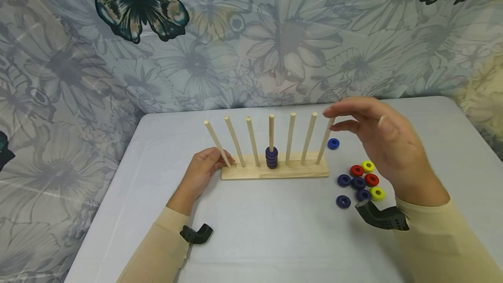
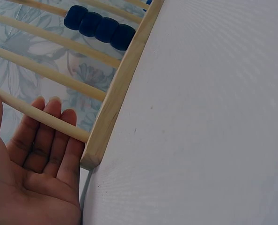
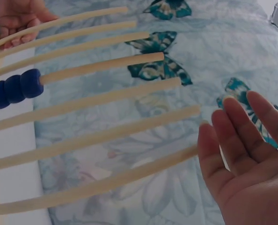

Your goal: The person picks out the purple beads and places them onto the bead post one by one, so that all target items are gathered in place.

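A pale wooden stand (image 1: 275,172) bears a row of upright pegs. Several dark blue rings (image 1: 271,158) are stacked low on its middle peg, also seen as rounded blue rings (image 2: 99,28) in the left wrist view. My left hand (image 1: 202,169) is at the stand's left end, its loosely bent fingers (image 2: 45,145) behind the leftmost peg (image 2: 40,115) and its palm uncovered. Beside the top of the rightmost peg (image 3: 106,184), my right hand (image 3: 251,164) is raised with fingers spread and nothing in them. Whether it touches that peg, I cannot tell.
Loose rings lie on the white table (image 1: 275,230) right of the stand: a red ring (image 1: 371,180), a yellow ring (image 1: 377,194), a dark blue ring (image 1: 343,201) and others. A brighter blue ring (image 1: 333,143) lies farther back. Patterned cloth (image 1: 251,56) hangs behind.
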`<control>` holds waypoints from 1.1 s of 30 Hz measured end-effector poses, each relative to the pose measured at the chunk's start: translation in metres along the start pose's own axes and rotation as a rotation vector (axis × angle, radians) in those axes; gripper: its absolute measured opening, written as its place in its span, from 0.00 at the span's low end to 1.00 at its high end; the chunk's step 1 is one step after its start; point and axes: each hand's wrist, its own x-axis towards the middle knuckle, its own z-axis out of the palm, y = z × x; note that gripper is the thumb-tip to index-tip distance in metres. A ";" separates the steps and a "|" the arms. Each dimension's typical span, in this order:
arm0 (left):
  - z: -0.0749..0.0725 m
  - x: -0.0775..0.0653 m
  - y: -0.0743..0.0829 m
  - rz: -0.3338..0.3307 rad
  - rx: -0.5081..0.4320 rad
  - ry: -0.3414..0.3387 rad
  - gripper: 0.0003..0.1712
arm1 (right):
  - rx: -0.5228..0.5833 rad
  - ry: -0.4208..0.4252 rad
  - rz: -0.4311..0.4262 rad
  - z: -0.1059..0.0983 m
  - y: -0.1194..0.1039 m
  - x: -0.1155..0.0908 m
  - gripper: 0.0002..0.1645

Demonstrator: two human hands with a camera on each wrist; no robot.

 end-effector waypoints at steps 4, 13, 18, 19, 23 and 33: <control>0.000 0.000 0.000 -0.004 0.006 0.002 0.31 | 0.069 0.011 -0.029 -0.004 0.001 -0.003 0.26; 0.000 0.000 0.000 -0.009 0.015 0.007 0.33 | 0.050 0.028 0.015 -0.019 0.003 -0.023 0.24; 0.001 0.000 0.000 -0.002 0.021 0.005 0.33 | -0.037 0.017 0.055 -0.028 0.006 -0.039 0.24; 0.001 0.000 0.000 0.000 0.017 0.003 0.33 | -0.051 0.019 0.064 -0.030 0.006 -0.043 0.24; 0.002 0.001 0.000 0.000 0.005 -0.001 0.34 | -0.137 0.054 0.127 -0.038 0.003 -0.056 0.23; 0.001 -0.001 0.001 -0.011 0.014 0.012 0.33 | -0.501 0.186 0.408 -0.056 0.004 -0.083 0.21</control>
